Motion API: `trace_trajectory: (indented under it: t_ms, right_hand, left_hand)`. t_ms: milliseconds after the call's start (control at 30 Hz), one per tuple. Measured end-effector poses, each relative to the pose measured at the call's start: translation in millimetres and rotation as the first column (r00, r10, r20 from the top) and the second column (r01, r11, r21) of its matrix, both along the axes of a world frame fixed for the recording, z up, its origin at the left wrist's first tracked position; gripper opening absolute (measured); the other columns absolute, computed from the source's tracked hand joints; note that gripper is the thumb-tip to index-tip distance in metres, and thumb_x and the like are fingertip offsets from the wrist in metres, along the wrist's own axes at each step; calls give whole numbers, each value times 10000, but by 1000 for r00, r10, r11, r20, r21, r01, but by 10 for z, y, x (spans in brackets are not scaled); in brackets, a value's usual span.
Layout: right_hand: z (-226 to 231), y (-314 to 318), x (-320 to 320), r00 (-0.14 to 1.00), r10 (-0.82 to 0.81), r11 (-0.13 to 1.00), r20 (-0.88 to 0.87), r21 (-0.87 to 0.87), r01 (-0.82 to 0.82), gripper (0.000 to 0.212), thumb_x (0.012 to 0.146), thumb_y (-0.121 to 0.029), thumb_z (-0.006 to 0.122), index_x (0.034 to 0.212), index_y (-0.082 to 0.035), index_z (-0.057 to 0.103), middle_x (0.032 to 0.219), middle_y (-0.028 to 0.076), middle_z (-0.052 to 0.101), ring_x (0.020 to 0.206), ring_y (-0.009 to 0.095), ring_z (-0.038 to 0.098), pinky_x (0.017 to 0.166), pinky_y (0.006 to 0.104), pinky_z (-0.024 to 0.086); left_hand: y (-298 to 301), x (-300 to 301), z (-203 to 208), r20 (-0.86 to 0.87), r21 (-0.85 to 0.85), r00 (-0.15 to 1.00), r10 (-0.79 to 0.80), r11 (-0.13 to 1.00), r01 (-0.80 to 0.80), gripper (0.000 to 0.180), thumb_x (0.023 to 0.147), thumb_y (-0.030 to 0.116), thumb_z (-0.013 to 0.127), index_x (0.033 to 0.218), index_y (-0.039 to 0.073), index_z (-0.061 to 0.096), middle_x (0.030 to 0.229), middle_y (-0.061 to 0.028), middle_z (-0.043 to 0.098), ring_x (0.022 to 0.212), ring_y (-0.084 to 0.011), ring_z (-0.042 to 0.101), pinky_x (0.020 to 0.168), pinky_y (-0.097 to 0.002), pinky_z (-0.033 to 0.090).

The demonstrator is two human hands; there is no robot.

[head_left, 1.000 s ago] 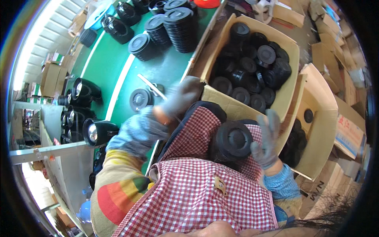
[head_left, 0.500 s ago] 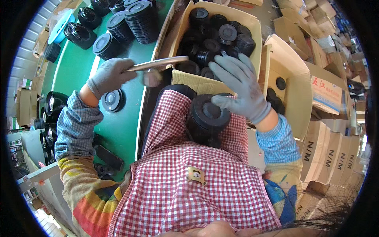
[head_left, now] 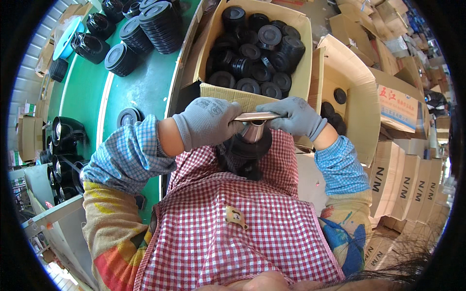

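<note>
Grey knit gloves (head_left: 196, 128) cover the left hand (head_left: 208, 123) and the right hand (head_left: 295, 117), with darker print across the back of the left one; puffy blue-and-white checked oversleeves (head_left: 130, 154) cover the forearms, above them shows a tan sweater (head_left: 112, 230) patched in yellow, red, green and blue, and a red-and-white gingham apron (head_left: 213, 250) carries a small tan bear-shaped patch (head_left: 236, 217) on its chest

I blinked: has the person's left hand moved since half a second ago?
Yes: against the green table, the left hand has moved right, from over it to past its right edge.
</note>
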State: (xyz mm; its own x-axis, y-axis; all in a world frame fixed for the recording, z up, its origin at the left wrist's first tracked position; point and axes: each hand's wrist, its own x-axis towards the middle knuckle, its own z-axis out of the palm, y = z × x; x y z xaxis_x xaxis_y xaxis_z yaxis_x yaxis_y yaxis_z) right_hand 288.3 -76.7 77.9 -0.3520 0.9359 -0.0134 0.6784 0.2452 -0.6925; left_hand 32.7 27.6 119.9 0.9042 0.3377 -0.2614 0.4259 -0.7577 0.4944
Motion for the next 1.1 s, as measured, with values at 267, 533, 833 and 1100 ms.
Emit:
trace_trajectory:
  t_ms: [267,533,833,1100]
  right_hand:
    - [-117,-1,8,993,58,998,104,-39,-55,407,912,-410,666,1244,-174,681,929,168,725,836,362,704,745,455,539]
    - [-68,146,104,945,267,962,187,-108,-250,291,934,-429,635,1083,-180,656,830,143,707,752,357,692,690,477,527]
    - [-27,200,14,933,286,929,216,-300,-216,369,907,-490,654,1060,-155,674,856,143,705,796,379,694,730,470,539]
    - [-479,182,70,959,211,970,-188,162,-182,676,958,-607,513,1417,-112,548,1415,216,552,1338,413,481,1127,523,351]
  left_hand:
    - [132,20,-126,7,-21,997,-77,997,77,301,948,329,625,1058,49,639,826,-189,674,798,-393,678,719,-481,531]
    - [-159,97,117,-183,-113,983,-32,994,11,263,985,283,592,1021,25,557,782,-190,656,731,-380,689,622,-452,540]
    - [25,74,-6,-158,-272,987,-38,962,-7,320,1010,344,556,994,25,580,755,-188,648,716,-370,686,624,-460,525]
    - [150,131,-169,1,-216,997,-73,974,71,334,1013,352,541,936,45,647,698,-173,629,703,-364,678,626,-458,521]
